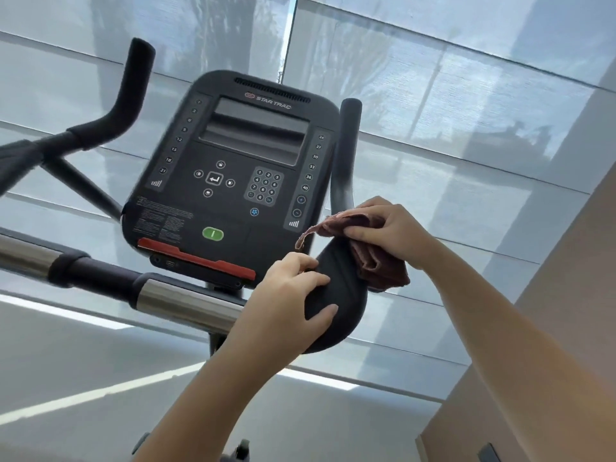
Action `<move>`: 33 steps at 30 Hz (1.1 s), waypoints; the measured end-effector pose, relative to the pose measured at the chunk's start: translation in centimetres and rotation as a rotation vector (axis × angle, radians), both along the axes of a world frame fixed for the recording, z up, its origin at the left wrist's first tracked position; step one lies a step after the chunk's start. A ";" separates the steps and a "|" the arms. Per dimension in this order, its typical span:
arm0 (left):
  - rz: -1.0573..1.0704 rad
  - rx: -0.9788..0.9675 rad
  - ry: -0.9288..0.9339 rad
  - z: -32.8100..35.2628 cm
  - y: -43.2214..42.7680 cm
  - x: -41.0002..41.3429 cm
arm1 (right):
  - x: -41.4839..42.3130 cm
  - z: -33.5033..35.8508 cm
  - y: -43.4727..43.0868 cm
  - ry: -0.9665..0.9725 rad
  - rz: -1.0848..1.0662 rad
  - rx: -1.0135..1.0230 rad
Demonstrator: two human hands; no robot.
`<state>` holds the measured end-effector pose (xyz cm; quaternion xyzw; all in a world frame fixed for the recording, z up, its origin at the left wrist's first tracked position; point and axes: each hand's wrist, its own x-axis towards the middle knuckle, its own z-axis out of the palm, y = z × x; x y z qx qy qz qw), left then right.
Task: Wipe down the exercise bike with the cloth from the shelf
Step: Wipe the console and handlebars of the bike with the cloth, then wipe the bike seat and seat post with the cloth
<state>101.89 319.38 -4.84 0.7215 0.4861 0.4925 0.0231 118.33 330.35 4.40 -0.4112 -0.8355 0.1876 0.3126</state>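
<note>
The person's left forearm rises from the bottom edge, closest to the lens, and its left hand is closed on the dark padded bend of the right handlebar, thumb across the pad's face and fingers curled over its upper edge. Just above and to the right of that bend, the right hand pinches a folded maroon cloth, pressing it onto the top of the pad; one frayed corner sticks out left toward the console, the rest hangs down the pad's far side. The cloth's long axis runs from upper left to lower right. Left of the bend lies the Star Trac console, tilted, its lower right corner near the cloth. Beyond the pad the handlebar runs upright beside the console's right edge. Right of the bend there is only a translucent window blind and a beige wall. A chrome grip bar runs left from the left hand.
</note>
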 end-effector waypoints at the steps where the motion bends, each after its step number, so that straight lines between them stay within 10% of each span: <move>1: 0.004 0.007 0.004 -0.2 -0.5 -0.2 | 0.0 -0.1 -0.3 0.004 -0.006 0.007; 22: 0.168 0.051 0.113 -5.4 -8.4 -0.3 | -2.0 -9.3 -13.5 0.212 -0.254 0.386; 33: 0.395 -0.032 0.052 -5.6 -11.3 1.4 | -1.0 -11.7 -15.5 0.309 -0.044 0.376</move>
